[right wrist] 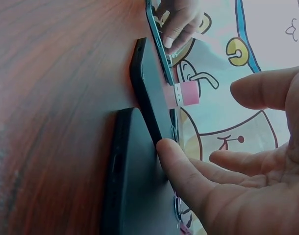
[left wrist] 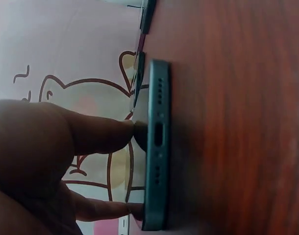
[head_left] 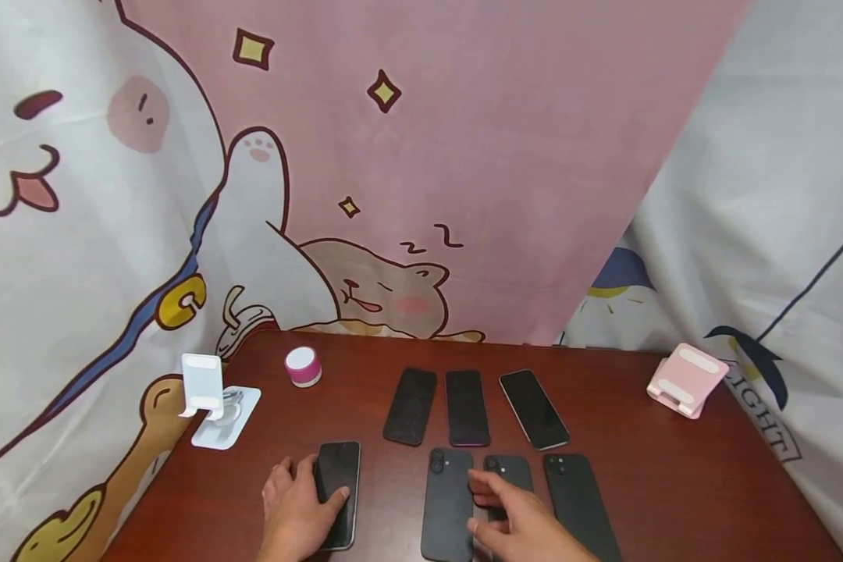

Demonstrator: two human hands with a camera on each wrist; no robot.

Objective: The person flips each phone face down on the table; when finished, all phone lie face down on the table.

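Observation:
My left hand [head_left: 298, 503] rests on a dark-screened phone [head_left: 339, 464] lying face up at the table's left front. Its thumb touches the glass and its other fingers are by the left edge. The left wrist view shows this phone's bottom edge [left wrist: 158, 147] with the charging port. My right hand [head_left: 520, 519] hovers with spread, bent fingers over the gap between a face-down dark phone [head_left: 446, 499] and another face-down phone [head_left: 521, 468], which it partly hides. Whether a fingertip touches either cannot be told. A third face-down phone [head_left: 579, 499] lies to the right.
Behind, three phones lie face up: a left one [head_left: 410, 406], a middle one [head_left: 467, 407] and a right one [head_left: 534, 410]. A white phone stand [head_left: 204, 382] and a pink-and-white round tub [head_left: 303, 367] stand left. A pink stand [head_left: 684, 382] is far right.

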